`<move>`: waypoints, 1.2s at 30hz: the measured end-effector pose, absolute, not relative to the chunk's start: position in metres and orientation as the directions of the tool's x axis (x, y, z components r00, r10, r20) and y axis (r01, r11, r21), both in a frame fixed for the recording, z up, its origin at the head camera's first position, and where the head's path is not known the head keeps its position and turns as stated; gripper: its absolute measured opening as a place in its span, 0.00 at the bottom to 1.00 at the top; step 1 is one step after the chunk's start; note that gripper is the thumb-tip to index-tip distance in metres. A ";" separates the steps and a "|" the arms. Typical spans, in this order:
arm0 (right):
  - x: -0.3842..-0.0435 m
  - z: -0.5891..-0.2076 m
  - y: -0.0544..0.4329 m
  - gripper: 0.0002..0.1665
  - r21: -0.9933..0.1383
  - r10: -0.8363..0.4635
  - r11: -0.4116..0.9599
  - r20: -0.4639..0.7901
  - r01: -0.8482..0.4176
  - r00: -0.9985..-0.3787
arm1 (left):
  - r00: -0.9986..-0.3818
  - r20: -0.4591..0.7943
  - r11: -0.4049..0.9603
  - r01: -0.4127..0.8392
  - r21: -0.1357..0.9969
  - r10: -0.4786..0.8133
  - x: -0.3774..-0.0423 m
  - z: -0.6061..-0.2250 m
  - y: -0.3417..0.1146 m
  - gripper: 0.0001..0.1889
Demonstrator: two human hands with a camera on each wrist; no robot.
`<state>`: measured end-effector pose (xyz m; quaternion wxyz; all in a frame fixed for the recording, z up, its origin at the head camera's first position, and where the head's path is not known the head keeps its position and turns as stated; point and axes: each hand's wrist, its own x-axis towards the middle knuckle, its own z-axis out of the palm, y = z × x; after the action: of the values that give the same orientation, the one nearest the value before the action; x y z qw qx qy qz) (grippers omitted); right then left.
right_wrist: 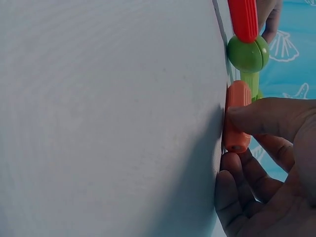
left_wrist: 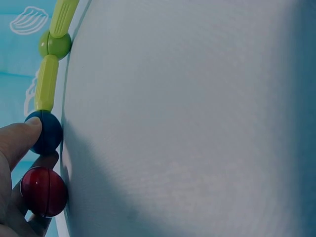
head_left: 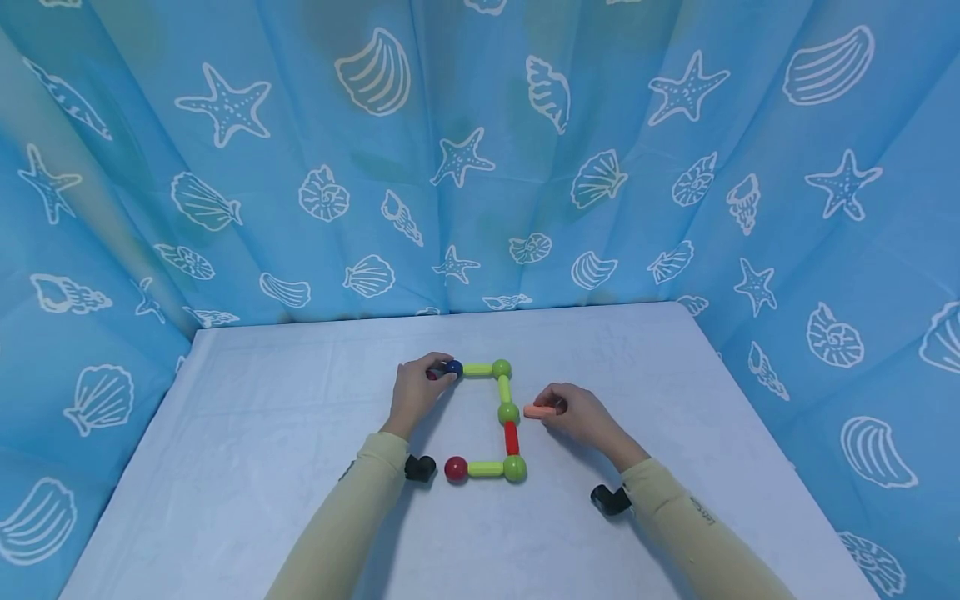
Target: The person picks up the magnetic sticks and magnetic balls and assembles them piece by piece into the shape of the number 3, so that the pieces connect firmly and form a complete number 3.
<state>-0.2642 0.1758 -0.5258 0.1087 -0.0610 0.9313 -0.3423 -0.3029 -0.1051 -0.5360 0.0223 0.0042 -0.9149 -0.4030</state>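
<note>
My left hand [head_left: 420, 385] pinches a blue ball [left_wrist: 45, 132] at the far left end of a chain of balls and rods. A red ball [left_wrist: 44, 191] sits among that hand's other fingers. From the blue ball runs a light green rod [head_left: 477, 369] to a green ball [head_left: 502, 367], then another light green rod [head_left: 505, 388] toward the front. My right hand [head_left: 579, 412] pinches a short orange rod [right_wrist: 238, 116] between thumb and fingers. Its free end points at the chain's middle green ball [head_left: 508, 413], with a small gap in the head view.
Nearer me, the chain continues with a red rod [head_left: 512, 437], a green ball [head_left: 514, 468], a light green rod [head_left: 486, 469] and a dark red ball [head_left: 456, 469]. Black wrist cameras hang under both sleeves. A blue shell-print curtain [head_left: 480, 208] borders the white table [head_left: 285, 400].
</note>
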 end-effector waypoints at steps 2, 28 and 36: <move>-0.265 -0.527 0.176 0.13 -0.648 -0.191 0.760 -0.152 -0.048 -0.970 | -0.999 0.035 0.676 0.008 0.737 -0.026 -0.303 -0.536 -0.105 0.18; -0.272 -0.510 0.134 0.12 -0.706 -0.274 0.686 -0.028 -0.175 -0.961 | -0.999 0.038 0.677 0.008 0.735 -0.029 -0.304 -0.538 -0.106 0.19; -0.271 -0.515 0.113 0.13 -0.681 -0.307 0.709 -0.067 -0.181 -0.949 | -0.999 0.038 0.680 0.007 0.734 -0.030 -0.304 -0.537 -0.105 0.19</move>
<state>-0.2713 0.1132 -0.5148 0.0880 -0.1326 0.9202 -0.3576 -0.3037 -0.1047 -0.5369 0.0234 0.0061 -0.9161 -0.4002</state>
